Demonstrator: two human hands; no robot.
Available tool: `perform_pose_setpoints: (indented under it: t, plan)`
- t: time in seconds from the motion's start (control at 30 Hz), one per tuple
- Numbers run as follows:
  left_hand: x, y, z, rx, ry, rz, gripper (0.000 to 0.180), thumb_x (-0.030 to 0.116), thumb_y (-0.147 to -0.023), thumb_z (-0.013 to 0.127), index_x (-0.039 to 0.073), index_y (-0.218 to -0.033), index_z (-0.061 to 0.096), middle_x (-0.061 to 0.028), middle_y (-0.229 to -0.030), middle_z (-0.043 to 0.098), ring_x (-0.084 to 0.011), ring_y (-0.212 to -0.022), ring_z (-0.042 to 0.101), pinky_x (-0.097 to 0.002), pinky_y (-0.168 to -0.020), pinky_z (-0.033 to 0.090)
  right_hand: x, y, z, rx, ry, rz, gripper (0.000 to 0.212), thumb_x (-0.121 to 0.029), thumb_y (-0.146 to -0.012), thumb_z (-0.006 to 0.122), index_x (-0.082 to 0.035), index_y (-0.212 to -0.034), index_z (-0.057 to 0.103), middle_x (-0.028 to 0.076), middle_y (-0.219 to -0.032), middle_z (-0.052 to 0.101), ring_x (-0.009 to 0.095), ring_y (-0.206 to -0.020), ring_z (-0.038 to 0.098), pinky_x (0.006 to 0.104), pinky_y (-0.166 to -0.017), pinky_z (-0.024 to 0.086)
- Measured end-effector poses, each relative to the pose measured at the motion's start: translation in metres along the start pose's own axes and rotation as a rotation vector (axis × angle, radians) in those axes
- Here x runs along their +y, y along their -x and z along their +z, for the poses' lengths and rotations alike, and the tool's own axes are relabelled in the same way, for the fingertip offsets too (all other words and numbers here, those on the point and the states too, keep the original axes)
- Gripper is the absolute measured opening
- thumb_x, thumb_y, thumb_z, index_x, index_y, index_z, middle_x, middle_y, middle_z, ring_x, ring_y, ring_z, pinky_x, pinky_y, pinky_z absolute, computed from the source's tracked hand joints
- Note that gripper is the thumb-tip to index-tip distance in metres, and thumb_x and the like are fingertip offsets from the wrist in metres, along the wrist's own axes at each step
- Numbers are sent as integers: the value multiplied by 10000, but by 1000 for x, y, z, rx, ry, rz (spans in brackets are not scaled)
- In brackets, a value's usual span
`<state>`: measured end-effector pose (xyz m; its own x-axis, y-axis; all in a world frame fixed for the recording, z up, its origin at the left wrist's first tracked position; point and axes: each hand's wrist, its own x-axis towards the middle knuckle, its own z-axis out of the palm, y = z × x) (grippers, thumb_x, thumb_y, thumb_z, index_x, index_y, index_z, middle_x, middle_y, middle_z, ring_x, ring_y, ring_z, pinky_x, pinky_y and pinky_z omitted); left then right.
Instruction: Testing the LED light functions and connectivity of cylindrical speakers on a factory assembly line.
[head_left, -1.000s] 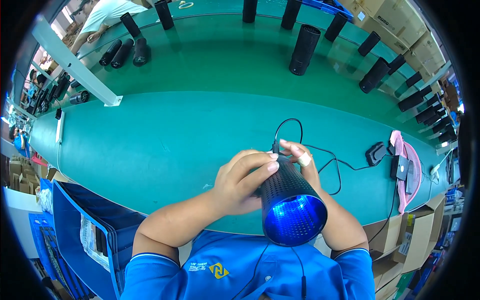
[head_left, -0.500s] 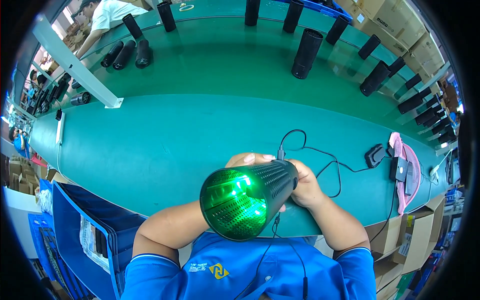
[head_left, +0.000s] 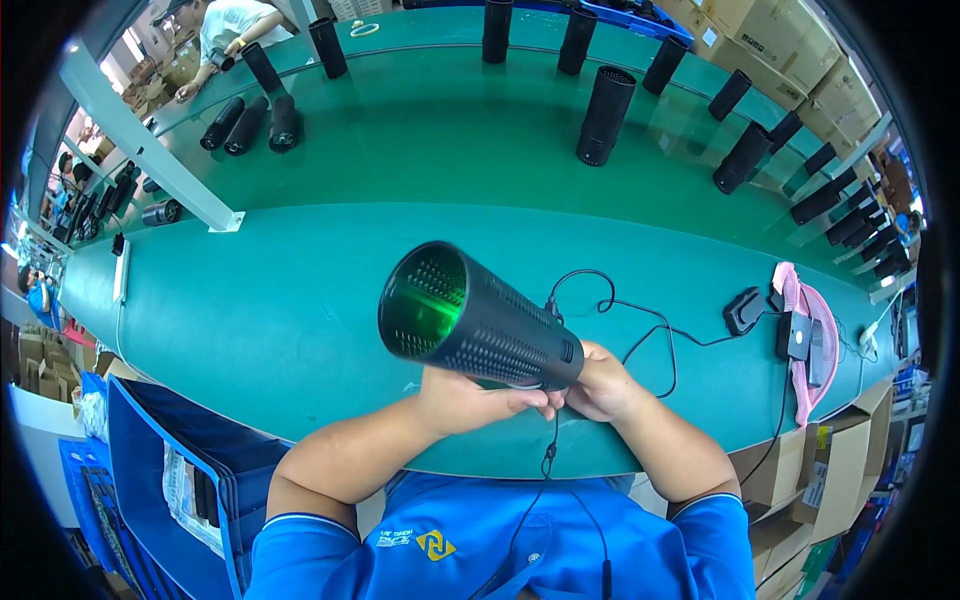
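Green tabletop (head_left: pixel 250 330) spreads wide in front of us, long and smooth and a bit shiny. We hold a black tube (head_left: pixel 480 318) up over it, close to our chest. Our left hand (head_left: pixel 470 398) is under the tube with its fingers closed on the low end, and our right hand (head_left: pixel 598 380) is closed on that same end from the other side, so both hands are shut tight on it. A second ago the tube's open end glowed blue and faced down at us on the right. Half a second ago it glowed bright green and faced left. Now it is tipped up and points away to the left, and the green glow inside is dimmer. So we think we are turning the tube to look at its light from each side. The tube is round like a can, hard, and full of tiny holes in neat rows. A thin black cord (head_left: pixel 640 320) curls from the tube across the tabletop to a small black box (head_left: pixel 744 310). More black tubes (head_left: pixel 604 116) stand far back.
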<state>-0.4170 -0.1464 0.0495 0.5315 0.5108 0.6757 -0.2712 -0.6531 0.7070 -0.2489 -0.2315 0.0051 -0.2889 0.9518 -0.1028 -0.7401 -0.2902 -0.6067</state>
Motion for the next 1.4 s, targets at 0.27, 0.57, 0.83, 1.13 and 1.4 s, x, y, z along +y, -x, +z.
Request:
perform_pose_setpoints:
  t: [0.27, 0.57, 0.83, 1.13, 1.4]
  plan:
    - [-6, 2, 3, 23, -5, -17, 411, 84, -775, 693, 28, -1149, 530, -136, -1005, 632, -217, -936, 614, -345, -842, 494, -6, -3, 2, 55, -7, -33, 129, -76, -888, 524, 11, -980, 550, 118, -728, 586, 178, -585, 556, 281, -477, 487]
    - [-22, 15, 3, -12, 116, 155, 496, 119, -738, 699, 61, -1189, 501, -156, -1178, 548, -284, -959, 593, -357, -812, 491, -3, 2, -16, 162, 85, 142, 186, -128, -903, 518, 3, -1030, 553, 123, -735, 590, 162, -530, 540, 269, -441, 468]
    - [-22, 11, 4, -13, 89, 305, 582, 82, -660, 719, 86, -1197, 495, -141, -1130, 559, -291, -943, 594, -363, -769, 501, -13, 6, -18, 71, 257, 200, 261, -148, -923, 505, -6, -1137, 547, 135, -792, 608, 165, -586, 566, 268, -490, 477]
    - [-18, 11, 2, -38, 23, 299, 596, 69, -626, 736, 107, -1179, 516, -112, -1117, 561, -281, -936, 591, -352, -745, 502, -17, 5, -2, 235, 309, 219, 326, -115, -915, 526, -15, -1225, 514, 140, -1008, 623, 177, -847, 609, 234, -721, 493]
    - [-15, 11, 3, -70, 12, 301, 589, 60, -622, 742, 118, -1168, 529, -87, -1111, 561, -267, -935, 586, -342, -741, 502, -11, 7, -17, 54, 232, 65, 389, -22, -850, 584, 6, -1227, 497, 129, -1043, 619, 167, -888, 604, 240, -771, 488]
